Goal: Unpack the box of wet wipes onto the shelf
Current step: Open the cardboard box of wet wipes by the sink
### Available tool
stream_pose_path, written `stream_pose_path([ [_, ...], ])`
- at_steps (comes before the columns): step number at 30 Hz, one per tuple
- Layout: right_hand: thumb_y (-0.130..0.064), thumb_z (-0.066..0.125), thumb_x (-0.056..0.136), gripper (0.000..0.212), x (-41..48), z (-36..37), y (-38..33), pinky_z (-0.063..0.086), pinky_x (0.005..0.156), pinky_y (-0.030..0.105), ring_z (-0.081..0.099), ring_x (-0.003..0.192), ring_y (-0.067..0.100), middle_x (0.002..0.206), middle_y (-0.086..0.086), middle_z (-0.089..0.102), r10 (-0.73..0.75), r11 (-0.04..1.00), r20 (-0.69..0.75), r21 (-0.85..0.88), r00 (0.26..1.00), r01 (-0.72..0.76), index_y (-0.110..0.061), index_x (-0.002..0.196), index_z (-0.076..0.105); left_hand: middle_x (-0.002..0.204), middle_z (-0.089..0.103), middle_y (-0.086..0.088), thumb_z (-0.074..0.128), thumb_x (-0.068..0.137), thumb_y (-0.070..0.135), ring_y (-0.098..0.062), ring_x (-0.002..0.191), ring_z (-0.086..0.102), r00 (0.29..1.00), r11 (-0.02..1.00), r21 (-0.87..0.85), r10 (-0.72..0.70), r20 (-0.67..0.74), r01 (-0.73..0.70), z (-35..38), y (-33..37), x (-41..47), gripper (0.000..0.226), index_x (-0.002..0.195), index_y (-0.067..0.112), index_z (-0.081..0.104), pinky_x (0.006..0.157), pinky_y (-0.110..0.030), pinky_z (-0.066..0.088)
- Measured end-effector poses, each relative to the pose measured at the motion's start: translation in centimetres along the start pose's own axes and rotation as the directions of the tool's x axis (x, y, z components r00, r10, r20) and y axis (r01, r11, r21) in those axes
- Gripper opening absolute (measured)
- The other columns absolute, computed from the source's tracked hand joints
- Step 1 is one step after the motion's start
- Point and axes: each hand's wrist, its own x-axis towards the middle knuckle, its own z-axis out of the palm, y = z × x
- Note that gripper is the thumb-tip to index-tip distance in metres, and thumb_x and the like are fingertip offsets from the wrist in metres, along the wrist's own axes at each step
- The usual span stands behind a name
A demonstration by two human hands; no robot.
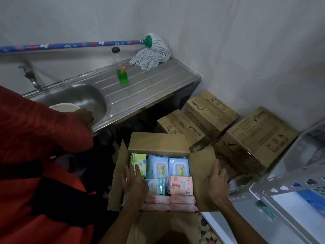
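The open cardboard box of wet wipes stands beside the metal shelf. The left hand reaches inside, fingers straight, seemingly touching the green pack; the right hand lies flat on the side flap.

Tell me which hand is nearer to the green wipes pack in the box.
Left. The left hand touches the green pack; the right hand rests on the right flap, apart from it.

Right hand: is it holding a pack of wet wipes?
No: the right hand lies with straight fingers on the right flap of the box and holds no pack.
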Motion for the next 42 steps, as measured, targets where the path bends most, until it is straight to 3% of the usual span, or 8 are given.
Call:
stream_pose_path([
  [6, -0.034, 0.038, 0.100, 0.072, 1.6, 2.3, 1.6, 0.025, 0.114, 0.056, 0.013, 0.145, 0.040, 0.160, 0.020, 0.003, -0.009, 0.998, 0.054, -0.069, 0.999, 0.013, -0.013, 0.153, -0.005, 0.124, 0.061, -0.028, 0.057, 0.062, 0.026, -0.043, 0.117, 0.059, 1.000, 1.000, -0.008, 0.008, 0.026, -0.008, -0.2, 0.4, -0.1, 0.066, 0.120, -0.004, 0.065, 0.088, -0.056, 0.051],
  [14, -0.047, 0.025, 0.100, 0.068, 3.1, 5.7, 3.9, 0.011, 0.117, 0.052, -0.003, 0.146, 0.044, 0.158, 0.026, -0.008, -0.033, 0.990, 0.195, -0.125, 0.980, 0.059, -0.018, 0.155, -0.002, 0.127, 0.060, -0.027, 0.057, 0.060, 0.025, -0.042, 0.115, 0.059, 0.998, 0.996, -0.076, -0.049, 0.025, 0.051, -0.1, -0.2, -0.3, 0.069, 0.122, -0.002, 0.063, 0.086, -0.054, 0.050],
  [19, -0.050, 0.019, 0.103, 0.064, 3.0, 6.6, 3.8, 0.002, 0.120, 0.047, -0.008, 0.150, 0.029, 0.164, 0.011, -0.006, -0.084, 0.993, 0.440, 0.116, 0.894, 0.037, -0.023, 0.156, -0.006, 0.128, 0.059, -0.024, 0.065, 0.057, 0.025, -0.040, 0.117, 0.058, 0.998, 0.996, -0.075, -0.055, 0.036, 0.057, -0.3, -0.2, -0.5, 0.073, 0.125, 0.001, 0.059, 0.087, -0.053, 0.050],
  [22, -0.056, 0.014, 0.101, 0.065, 3.1, 6.8, 3.4, 0.003, 0.120, 0.049, -0.008, 0.151, 0.025, 0.164, 0.006, -0.005, -0.060, 0.991, 0.477, 0.136, 0.877, -0.007, -0.027, 0.156, -0.005, 0.126, 0.061, -0.024, 0.061, 0.057, 0.026, -0.041, 0.116, 0.059, 0.998, 0.996, -0.069, -0.051, 0.046, 0.054, 0.0, -0.2, -0.3, 0.071, 0.124, 0.001, 0.060, 0.084, -0.054, 0.051],
  [29, -0.052, 0.016, 0.103, 0.060, 2.6, 4.6, 1.6, 0.024, 0.115, 0.046, 0.022, 0.147, 0.029, 0.162, 0.011, 0.017, -0.074, 0.969, 0.521, 0.240, 0.850, -0.063, -0.022, 0.156, 0.014, 0.127, 0.059, -0.024, 0.065, 0.055, 0.024, -0.038, 0.111, 0.060, 0.999, 0.997, -0.066, -0.033, 0.025, 0.035, -0.4, -0.4, 0.1, 0.071, 0.123, 0.003, 0.060, 0.080, -0.048, 0.050],
  [33, -0.048, 0.029, 0.101, 0.055, 1.6, 6.3, 1.1, 0.058, 0.087, 0.034, 0.068, 0.103, 0.015, 0.122, 0.007, 0.065, -0.199, 0.809, 0.569, 0.555, 0.798, -0.194, -0.017, 0.145, 0.038, 0.124, 0.060, -0.025, 0.072, 0.052, 0.020, -0.039, 0.106, 0.061, 0.999, 0.997, -0.055, -0.044, 0.025, 0.045, -0.6, -0.6, 0.5, 0.073, 0.122, 0.003, 0.062, 0.078, -0.047, 0.050],
  [37, -0.047, 0.025, 0.103, 0.048, 1.8, 6.5, 0.6, 0.059, 0.073, 0.030, 0.071, 0.096, 0.015, 0.114, 0.005, 0.069, -0.185, 0.769, 0.558, 0.595, 0.809, -0.234, -0.019, 0.136, 0.047, 0.123, 0.059, -0.025, 0.057, 0.056, 0.021, -0.041, 0.105, 0.060, 0.999, 0.997, -0.058, -0.050, 0.007, 0.050, -0.5, -1.4, 0.9, 0.069, 0.122, 0.003, 0.059, 0.076, -0.046, 0.051],
  [42, -0.063, 0.019, 0.098, 0.058, 3.8, 5.7, 1.2, 0.053, 0.089, 0.041, 0.067, 0.094, 0.018, 0.102, 0.001, 0.070, -0.101, 0.878, 0.516, 0.448, 0.851, -0.167, -0.027, 0.113, 0.063, 0.121, 0.058, -0.026, 0.063, 0.054, 0.021, -0.042, 0.104, 0.059, 0.999, 0.998, -0.051, -0.046, 0.000, 0.046, -0.6, -1.4, 1.6, 0.072, 0.123, 0.002, 0.060, 0.075, -0.048, 0.052],
])
